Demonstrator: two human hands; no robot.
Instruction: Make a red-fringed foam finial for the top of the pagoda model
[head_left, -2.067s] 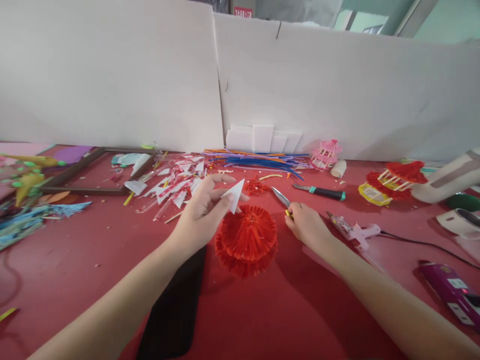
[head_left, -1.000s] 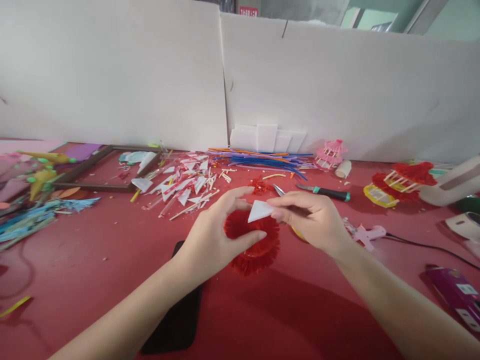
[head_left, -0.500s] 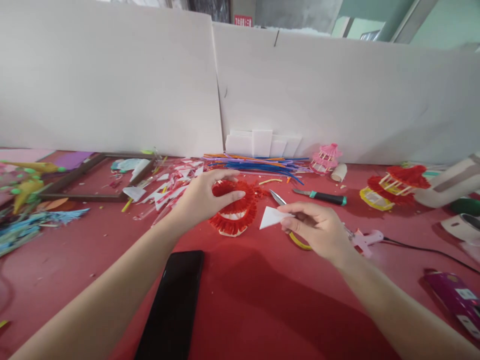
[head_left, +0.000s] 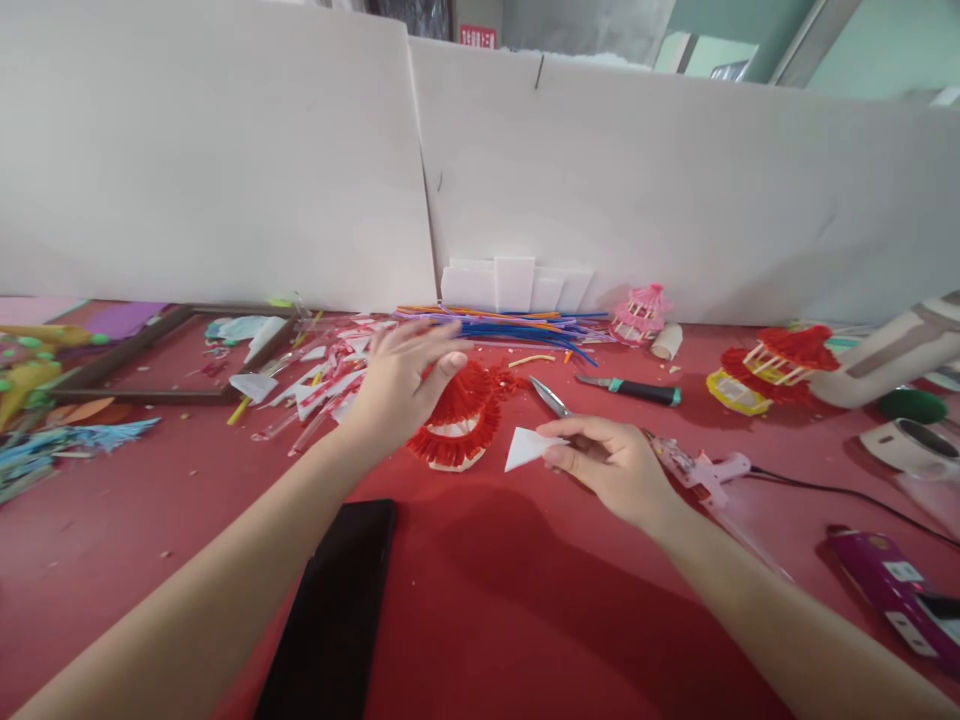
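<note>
Between the thumb and fingers of my right hand (head_left: 607, 460) is a small white triangular piece (head_left: 527, 449), its point and edge sticking out to the left. My left hand (head_left: 397, 385) is raised with its fingers stretched and apart, holding nothing. It hovers at the upper left of a red fringed tiered model (head_left: 457, 430) and hides part of it. The model stands on the red table, showing a pale base rim. Scissors (head_left: 550, 397) lie just behind my right hand, their blades pointing away and their handles covered by the hand.
A utility knife (head_left: 634, 390) and a pink glue gun (head_left: 709, 475) lie to the right. A black phone (head_left: 337, 610) is near the front. Pipe cleaners (head_left: 517, 326) lie before the white boards, with a second red model (head_left: 780, 360) farther right and plastic scraps (head_left: 322, 385) at left.
My left hand has lifted off the red model and its fingers have spread. My right hand still holds the white piece, slightly farther left. The whole view has shifted a little.
</note>
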